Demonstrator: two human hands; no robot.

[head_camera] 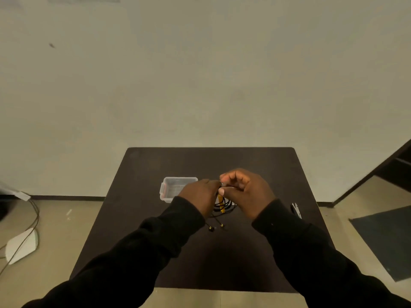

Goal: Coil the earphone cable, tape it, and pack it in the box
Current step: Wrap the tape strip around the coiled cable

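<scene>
Hands meet just nearer than the clear box (pixel 179 188): the left hand (pixel 200 197) curls round the coiled earphone cable (pixel 223 206), apparently to keep the loops together, while the right hand (pixel 245 192) pinches the top of the yellow tape (pixel 220 204) across the coil, probably to wrap it; the earbuds (pixel 216 226) dangle nearer still. Box sits open on the dark tabletop (pixel 244 263) beside the left hand; scissors (pixel 297 210) lie well right of the box, nothing blocking the way.

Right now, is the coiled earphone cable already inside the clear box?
No: the coiled earphone cable hangs between both hands above the table, to the right of the clear box.
</scene>
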